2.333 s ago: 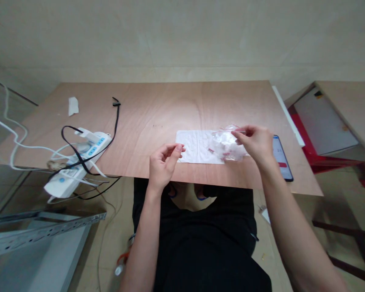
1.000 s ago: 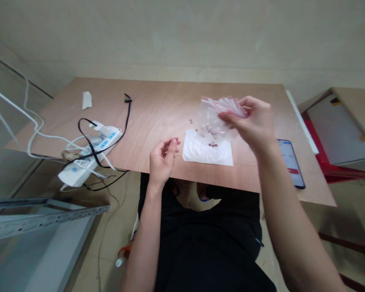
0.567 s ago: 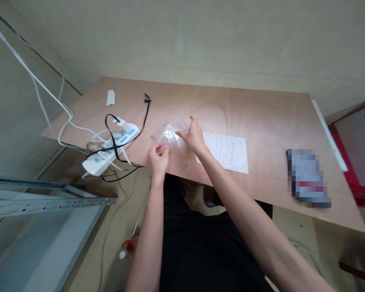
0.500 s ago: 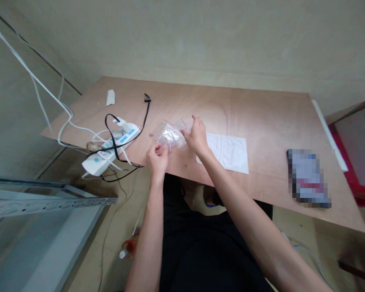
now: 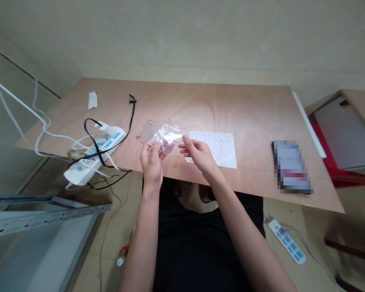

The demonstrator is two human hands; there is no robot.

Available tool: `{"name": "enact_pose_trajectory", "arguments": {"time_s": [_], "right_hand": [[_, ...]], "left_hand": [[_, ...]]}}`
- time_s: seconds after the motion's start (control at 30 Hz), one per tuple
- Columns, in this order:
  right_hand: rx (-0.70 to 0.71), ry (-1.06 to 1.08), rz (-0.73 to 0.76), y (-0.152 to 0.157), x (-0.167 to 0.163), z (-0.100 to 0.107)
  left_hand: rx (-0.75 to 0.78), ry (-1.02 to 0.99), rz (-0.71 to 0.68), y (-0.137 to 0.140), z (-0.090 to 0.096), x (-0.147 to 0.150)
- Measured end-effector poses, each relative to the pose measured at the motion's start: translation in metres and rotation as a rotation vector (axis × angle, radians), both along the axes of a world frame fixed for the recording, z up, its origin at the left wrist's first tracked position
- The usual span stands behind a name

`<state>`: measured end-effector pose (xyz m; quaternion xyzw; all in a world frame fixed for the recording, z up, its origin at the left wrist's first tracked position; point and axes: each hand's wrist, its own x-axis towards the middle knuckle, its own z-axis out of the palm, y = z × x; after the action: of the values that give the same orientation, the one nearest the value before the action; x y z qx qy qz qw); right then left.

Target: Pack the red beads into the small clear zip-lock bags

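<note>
My left hand (image 5: 152,164) is closed on the near edge of a clear plastic zip bag (image 5: 170,133), its thumb lying on top. The shiny bag is tilted over the table, and what it may contain cannot be made out. Behind it lies at least one more clear bag (image 5: 147,129) with a red seal line. At the bag's right side my right hand (image 5: 197,155) has its fingers apart, thumb close to the bag's edge. Whether it touches the plastic is unclear. A creased white sheet (image 5: 222,150) lies flat on the table under and beyond the right hand.
The wooden table (image 5: 249,113) bears a white power strip (image 5: 82,170) tangled with black and white cables at left, a white scrap (image 5: 93,100), and a pixelated phone-like object (image 5: 293,167) at right. A metal rack (image 5: 48,217) stands front left. Another power strip (image 5: 287,240) lies on the floor.
The bag has been lifted and tilted toward me by my left hand, which has turned thumb up. My right hand has lowered at the bag's right side. The whole view has shifted slightly.
</note>
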<state>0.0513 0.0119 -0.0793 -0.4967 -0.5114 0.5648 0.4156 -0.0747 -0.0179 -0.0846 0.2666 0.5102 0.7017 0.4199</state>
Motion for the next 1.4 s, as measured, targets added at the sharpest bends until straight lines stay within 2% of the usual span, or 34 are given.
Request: {"name": "enact_pose_trajectory", "arguments": {"time_s": [0.07, 0.13, 0.2, 0.23, 0.3, 0.37, 0.4, 0.43, 0.53, 0.6, 0.77, 1.07, 1.27, 1.4], "right_hand": [[-0.102, 0.192, 0.001, -0.001, 0.003, 0.003], [-0.065, 0.306, -0.110, -0.001, 0.009, 0.007], [0.027, 0.318, -0.224, -0.003, 0.017, 0.010], [0.075, 0.286, -0.262, -0.005, 0.022, 0.012], [0.193, 0.160, -0.321, -0.014, 0.031, 0.014], [0.361, -0.032, -0.358, -0.025, 0.038, 0.016], [0.454, -0.136, -0.359, -0.031, 0.041, 0.016], [0.546, -0.230, -0.350, -0.036, 0.043, 0.016], [0.736, -0.433, -0.297, -0.048, 0.047, 0.014], [0.778, -0.507, -0.269, -0.051, 0.048, 0.012], [0.744, -0.518, -0.150, -0.054, 0.055, 0.011], [0.474, -0.324, -0.094, -0.055, 0.057, 0.016], [0.327, -0.173, -0.126, -0.055, 0.063, 0.009], [0.316, -0.240, -0.190, -0.058, 0.062, 0.013]], "left_hand": [[-0.016, -0.073, -0.143, -0.004, 0.006, 0.010], [-0.058, -0.107, -0.248, -0.005, 0.006, 0.016], [-0.117, -0.098, -0.307, -0.004, 0.001, 0.020], [-0.149, -0.069, -0.293, -0.003, -0.002, 0.022], [-0.184, 0.061, -0.148, -0.001, -0.007, 0.026], [-0.150, 0.220, 0.025, -0.003, -0.007, 0.032], [-0.115, 0.277, 0.037, -0.005, -0.004, 0.035], [-0.077, 0.310, -0.014, -0.007, 0.001, 0.039], [0.003, 0.312, -0.320, -0.014, 0.017, 0.051], [0.031, 0.291, -0.371, -0.017, 0.025, 0.057], [-0.001, 0.184, -0.349, -0.015, 0.023, 0.058], [-0.064, 0.054, -0.429, -0.015, 0.015, 0.064], [-0.017, 0.233, -0.520, -0.015, 0.018, 0.064], [-0.013, 0.435, -0.514, -0.019, 0.023, 0.067]]}}
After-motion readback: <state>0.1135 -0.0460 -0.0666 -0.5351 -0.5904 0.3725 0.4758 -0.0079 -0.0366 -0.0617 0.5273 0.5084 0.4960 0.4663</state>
